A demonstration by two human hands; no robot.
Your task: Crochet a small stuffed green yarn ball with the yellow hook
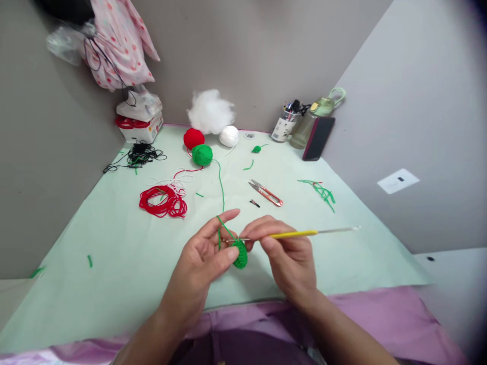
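A small green crochet piece (240,254) is pinched in the closed left hand (205,258), just beside the right hand (287,253), by which a yellow-handled crochet hook (297,233) is gripped.

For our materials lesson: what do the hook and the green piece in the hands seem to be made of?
Hook: yellow grip looks matt plastic or rubber; grey glinting shaft, probably metal. Green piece: soft matt yarn, knobbly, a strand leading to the green ball.

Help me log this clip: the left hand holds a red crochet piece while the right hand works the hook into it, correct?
No: the head view shows the crochet piece is green, not red. The left hand holds it while the right hand works the hook into it.
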